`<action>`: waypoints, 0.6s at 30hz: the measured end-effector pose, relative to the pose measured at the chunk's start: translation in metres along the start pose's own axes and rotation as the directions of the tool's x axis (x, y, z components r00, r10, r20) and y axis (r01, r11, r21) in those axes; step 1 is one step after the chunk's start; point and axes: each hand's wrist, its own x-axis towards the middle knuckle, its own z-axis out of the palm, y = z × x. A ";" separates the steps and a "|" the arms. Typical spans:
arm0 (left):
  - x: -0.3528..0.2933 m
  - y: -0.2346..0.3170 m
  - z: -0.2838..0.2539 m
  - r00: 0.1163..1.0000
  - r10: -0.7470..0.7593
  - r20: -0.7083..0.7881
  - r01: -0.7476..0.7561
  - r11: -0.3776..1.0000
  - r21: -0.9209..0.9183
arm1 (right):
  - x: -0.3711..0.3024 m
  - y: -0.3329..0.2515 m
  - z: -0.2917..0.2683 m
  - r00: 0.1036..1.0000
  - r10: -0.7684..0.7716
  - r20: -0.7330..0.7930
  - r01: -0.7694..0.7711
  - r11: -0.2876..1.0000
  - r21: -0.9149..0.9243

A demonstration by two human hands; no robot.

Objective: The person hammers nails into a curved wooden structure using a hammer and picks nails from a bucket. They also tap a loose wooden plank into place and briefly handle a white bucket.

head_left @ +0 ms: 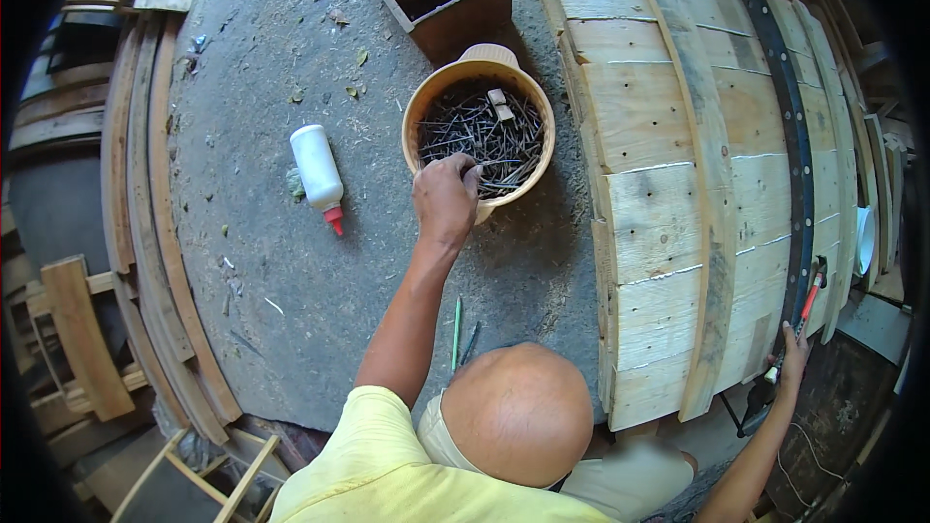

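Observation:
My left hand [446, 196] reaches over the near rim of a round tan tub [417, 102] full of loose nails [513, 150]. Its fingers are pinched together at the nails; whatever is between them is hidden. Two small pale wooden blocks [500, 105] lie on top of the nails. Far to the right, my right hand [793, 356] is closed round a hammer [810, 298] with a red shaft. That hand is beside a wide panel of pale wooden planks [649, 218], crossed by a long batten [712, 184] and a dark strip with holes [796, 126].
A white bottle with a red nozzle [317, 167] lies left of the tub. Behind the tub stands a wooden box [455, 24]. A green pencil [456, 329] lies near my bent knee [518, 416]. Stacked boards [145, 194] line the left side.

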 end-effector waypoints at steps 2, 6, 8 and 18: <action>-0.001 -0.001 0.001 0.999 -0.036 0.001 0.036 0.998 -0.047 | 0.002 0.006 -0.002 1.000 0.010 0.003 -0.010 1.000 -0.005; -0.003 0.001 -0.004 0.991 -0.124 0.047 0.132 0.953 -0.272 | 0.001 0.003 0.003 1.000 0.013 -0.015 -0.013 1.000 0.000; -0.005 0.006 -0.007 0.989 -0.130 0.070 0.148 0.885 -0.442 | 0.000 0.002 0.002 1.000 0.009 -0.025 -0.009 1.000 -0.002; -0.015 0.060 0.006 0.997 -0.030 0.075 0.079 0.583 -0.809 | -0.014 -0.002 0.012 0.979 -0.110 -0.171 0.115 0.993 0.022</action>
